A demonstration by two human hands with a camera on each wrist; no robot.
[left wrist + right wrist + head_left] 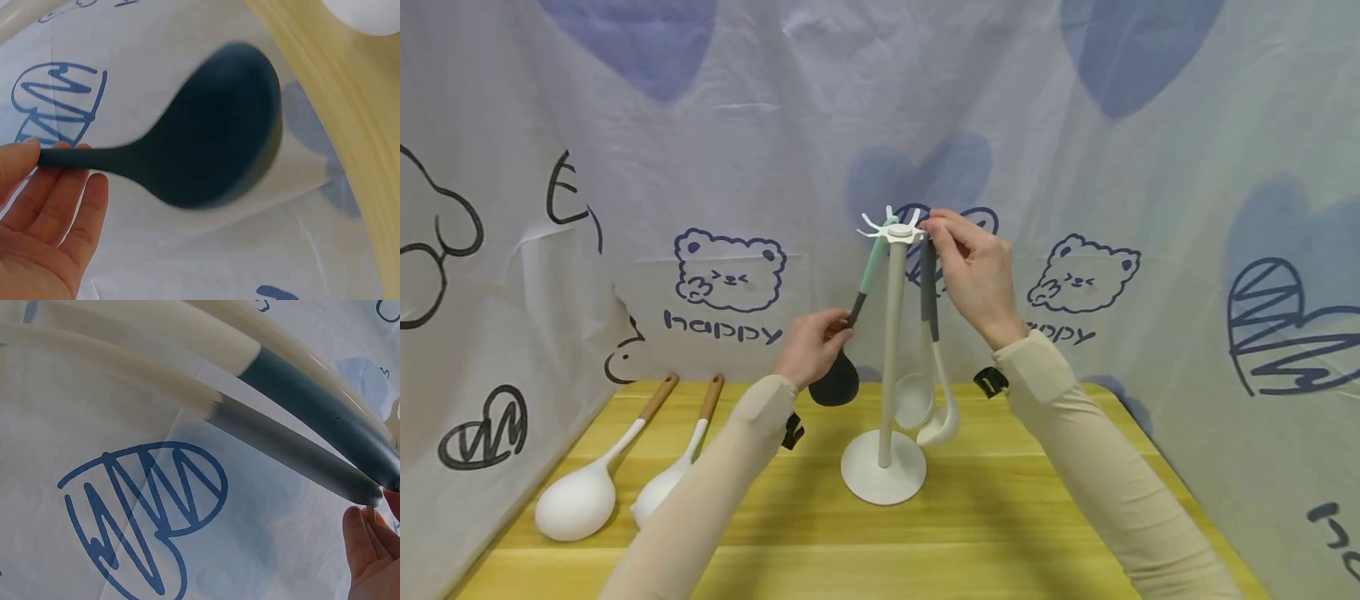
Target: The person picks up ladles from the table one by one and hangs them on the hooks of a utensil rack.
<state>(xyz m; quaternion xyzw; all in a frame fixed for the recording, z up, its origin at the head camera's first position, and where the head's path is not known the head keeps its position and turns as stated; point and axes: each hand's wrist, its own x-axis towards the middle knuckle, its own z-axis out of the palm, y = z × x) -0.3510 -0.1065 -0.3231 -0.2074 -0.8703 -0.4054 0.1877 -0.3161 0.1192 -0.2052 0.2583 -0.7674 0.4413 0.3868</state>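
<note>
My left hand (pixel 815 346) pinches the dark neck of a ladle (pixel 219 125) with a teal handle and dark bowl. The upper end of that handle reaches the hooks of a white utensil rack (pixel 891 358); whether it is hooked cannot be told. The fingertips of my right hand (pixel 973 271) pinch at a hook on the rack's right side, close against the handle ends. Below them hang a white ladle (pixel 942 425) with a grey handle and a second white, round-headed utensil (pixel 913 402). In the right wrist view, the two grey handles (pixel 294 450) end beside my fingers.
Two large white ladles with wooden handles lie on the left of the wooden table (pixel 1000 517): one ladle (pixel 576 502) outermost, the other ladle (pixel 658 492) partly behind my left sleeve. A printed cloth (pixel 820 100) surrounds the table at the back and sides.
</note>
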